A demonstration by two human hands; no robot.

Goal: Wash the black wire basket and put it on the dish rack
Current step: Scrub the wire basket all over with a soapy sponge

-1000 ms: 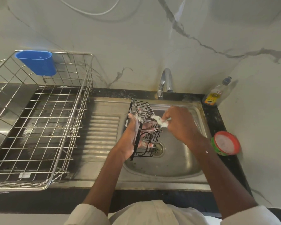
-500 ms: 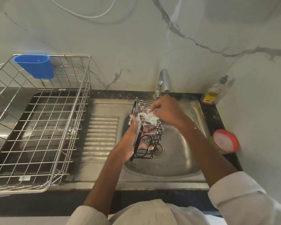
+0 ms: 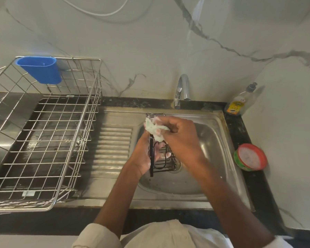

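Marble wall (image 3: 168, 51) stands behind a dark counter (image 3: 240, 133) with a steel sink (image 3: 213, 126) set in it. Over the bowl, the left hand (image 3: 141, 158) grips the basket (image 3: 164, 161) by its left side, fingers curled through the wires, and holds it upright above the drain. The right hand (image 3: 179, 138) is closed around a soapy sponge (image 3: 155, 128) and presses it on the upper part of the basket, hiding most of that end. A tap (image 3: 182, 88) rises just behind the hands. To the left, past the ribbed drainboard (image 3: 113, 149), stands the rack (image 3: 48, 133) with a blue cup (image 3: 39, 69) hung on its back rim. At the right, a soap bottle (image 3: 240, 101) stands in the corner, and a red-rimmed tub (image 3: 250, 157) sits on the counter beside the sink.
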